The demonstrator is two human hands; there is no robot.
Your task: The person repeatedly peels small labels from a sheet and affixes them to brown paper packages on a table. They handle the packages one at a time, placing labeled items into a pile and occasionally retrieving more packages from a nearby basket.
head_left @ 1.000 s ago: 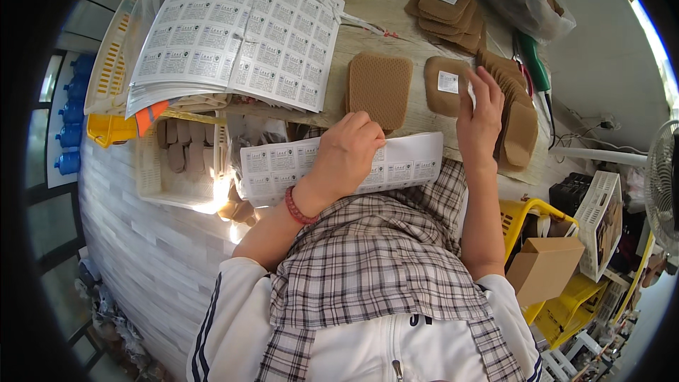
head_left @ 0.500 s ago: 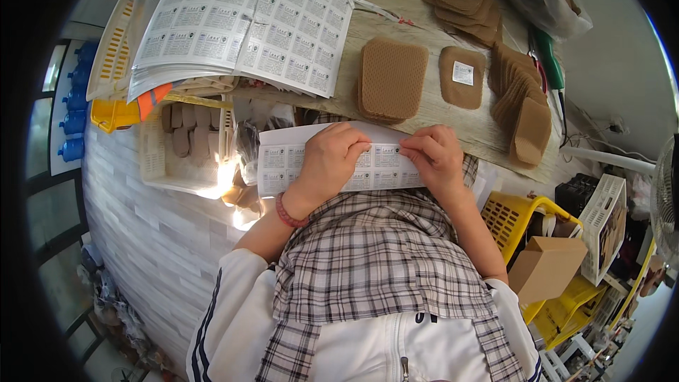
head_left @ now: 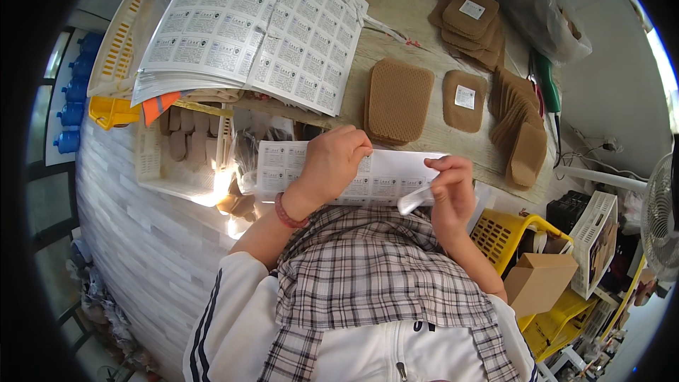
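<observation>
A folded sheet of printed labels (head_left: 279, 170) lies across my lap at the table's front edge. My left hand (head_left: 338, 163) is closed in a pinch at its upper middle, and what sits between the fingertips is hard to see. Right of it, a stretch of plain white backing (head_left: 402, 162) shows without labels. From the thumb of my curled right hand (head_left: 453, 187) hangs a curled strip of white labels (head_left: 414, 200). Just beyond the sheet stands a stack of brown mesh pads (head_left: 401, 99). Beside it lies a single brown pad (head_left: 465, 114) bearing a white label.
A thick stack of label sheets (head_left: 212, 21) covers the table's left. Rows of brown pads (head_left: 520, 127) and labelled pads (head_left: 472, 18) lie right. A green-handled tool (head_left: 546, 81) rests at the wall. Yellow crates (head_left: 498, 230) stand right, a cream basket (head_left: 152, 148) left.
My right hand has drawn right and toward me, peeling labels off and baring white backing. My left hand stays on the sheet. The whole view has shifted slightly.
</observation>
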